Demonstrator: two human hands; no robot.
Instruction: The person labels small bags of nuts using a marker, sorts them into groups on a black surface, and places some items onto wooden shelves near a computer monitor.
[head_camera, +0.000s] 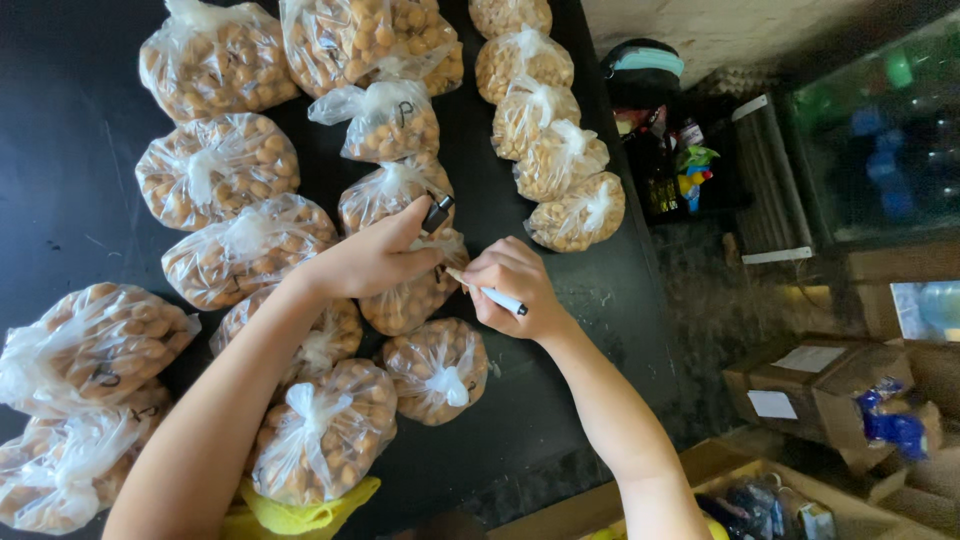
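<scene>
My right hand (512, 285) grips a white marker pen (492, 295), its tip pointing left at a clear plastic bag of tan round nuts (412, 300) on the black table (60, 180). My left hand (370, 260) rests on top of that same bag and holds the marker's dark cap (437, 212) between its fingers. Several tied bags of the same nuts lie all around, some with a dark letter drawn on the plastic (385, 118).
A row of smaller nut bags (550, 150) runs along the table's right edge. Past that edge sit cardboard boxes (830, 390), a dark bag with a teal strip (642, 70) and bottles. A yellow cloth (300, 510) lies at the near edge.
</scene>
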